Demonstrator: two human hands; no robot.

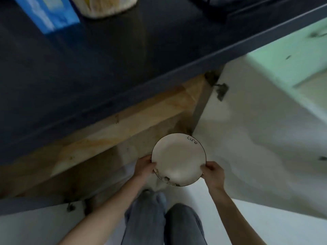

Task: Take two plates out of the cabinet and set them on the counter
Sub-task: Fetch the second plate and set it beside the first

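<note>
Big dark counter (88,68) fills the view from nine through twelve o'clock, with a blue box (47,13) and a pale bag (106,6) blurred at its far edge. Below it the open cabinet (123,124) shows its wooden frame, white door (256,138) swung out toward three o'clock, hinge (221,91) at its top corner. Down at centre, the plates (178,159): a cream round face with a thin dark rim, and what looks like a second rim peeking out underneath at six o'clock, though I can't be sure. Left hand (145,167) clamps the edge at nine o'clock, right hand (212,172) at four, thumbs over the top. Glazed ceramic, I'd judge: stiff, slick, breakable, moderately weighty when stacked. Opposite-edge holds, level, look right for the lift to the counter.
</note>
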